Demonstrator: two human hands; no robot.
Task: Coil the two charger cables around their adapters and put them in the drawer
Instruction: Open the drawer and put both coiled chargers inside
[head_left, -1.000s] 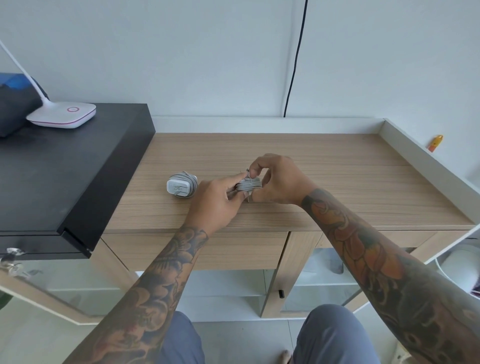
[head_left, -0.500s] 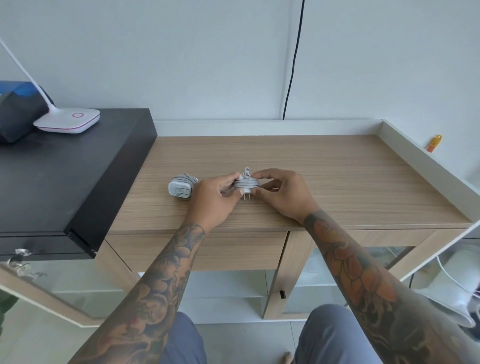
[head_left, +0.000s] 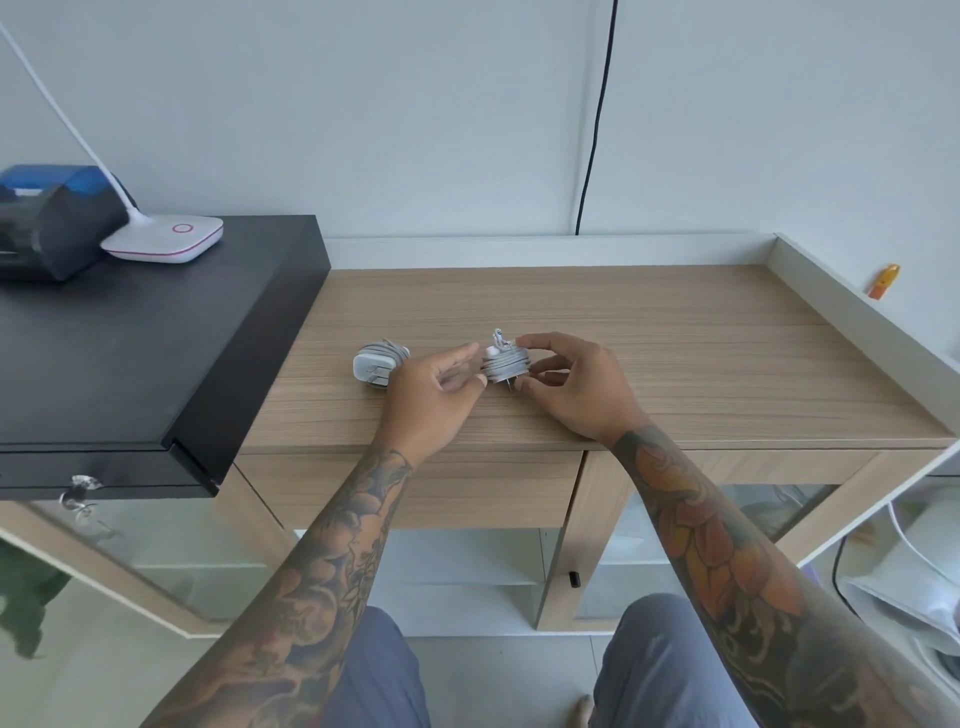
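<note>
Two white chargers lie on the wooden desk. The first charger rests alone to the left, its grey cable wound around the adapter. The second charger stands at the desk's middle with its cable coiled around it, the plug end sticking up and the prongs towards me. My right hand pinches it, index finger on top and thumb at the front. My left hand is beside its left side with fingers spread, the thumb tip at the coil's edge. The drawer front below the desk's edge is closed.
A black cabinet adjoins the desk on the left, carrying a white lamp base and a dark device; a key hangs from its lock. A raised white rim runs along the desk's back and right, with an orange object on it.
The hands lowered the second charger onto the desk. My left hand's fingers have spread and come off the coil, while my right hand keeps its pinch.
</note>
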